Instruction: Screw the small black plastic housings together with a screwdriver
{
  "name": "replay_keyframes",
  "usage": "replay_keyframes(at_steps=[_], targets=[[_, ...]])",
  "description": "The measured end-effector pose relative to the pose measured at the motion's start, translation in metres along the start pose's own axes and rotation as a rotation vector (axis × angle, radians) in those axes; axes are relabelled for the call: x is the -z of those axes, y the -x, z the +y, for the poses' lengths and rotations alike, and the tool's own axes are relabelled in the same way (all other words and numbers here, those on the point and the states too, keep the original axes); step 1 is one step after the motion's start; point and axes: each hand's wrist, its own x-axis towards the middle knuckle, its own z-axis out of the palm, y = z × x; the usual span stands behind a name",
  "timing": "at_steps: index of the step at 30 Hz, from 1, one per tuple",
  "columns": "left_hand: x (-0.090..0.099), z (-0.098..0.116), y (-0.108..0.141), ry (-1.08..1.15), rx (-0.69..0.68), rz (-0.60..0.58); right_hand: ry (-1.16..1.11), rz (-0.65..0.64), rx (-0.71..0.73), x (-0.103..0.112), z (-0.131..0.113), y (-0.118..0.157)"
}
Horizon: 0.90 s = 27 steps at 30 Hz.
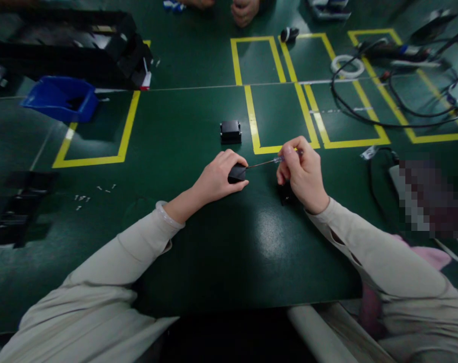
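Note:
My left hand [223, 176] is closed around a small black block-shaped part [236, 174] on the green table. In my right hand [301, 174] is a screwdriver [265, 162] with a thin metal shaft and a clear handle. Its shaft points left, and the tip meets the right side of the black part. Below my right fingers sits another dark part [285, 193], partly hidden by the hand. A black box-shaped part [231, 132] with small metal bits at its sides stands just beyond my left hand.
Several small screws [82, 198] lie at left, near stacked black parts [19, 206]. A blue bin [62, 98] stands beside a long black rack [73, 50]. Cables [388, 121] and a white ring [347, 66] lie right. Another person's hand [244, 11] shows at the far edge.

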Motion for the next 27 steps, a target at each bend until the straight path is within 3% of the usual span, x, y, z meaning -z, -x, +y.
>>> replay_keyframes(at_steps=[27], targets=[[0.002,0.0011,-0.0003,0.017,0.023,-0.017,0.044,0.014,-0.006,0.0015,0.0034,-0.0004]])
